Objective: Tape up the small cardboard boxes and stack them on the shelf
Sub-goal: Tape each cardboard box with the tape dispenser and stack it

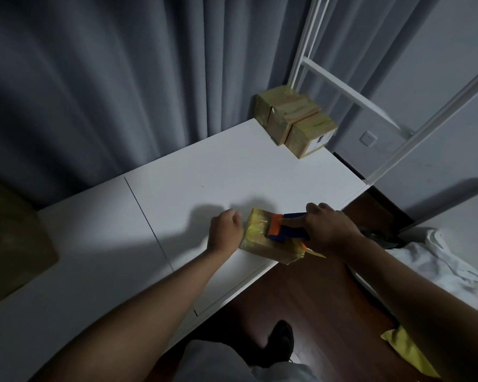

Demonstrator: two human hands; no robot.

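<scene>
Head view: the right hand (332,230) grips a blue-and-orange tape dispenser (286,226) pressed on top of a small cardboard box (262,245) at the white table's (177,205) near edge. The left hand (225,230) curls against the box's left side. Beyond the grip, three taped boxes (294,122) sit beside the white shelf frame (309,64).
</scene>
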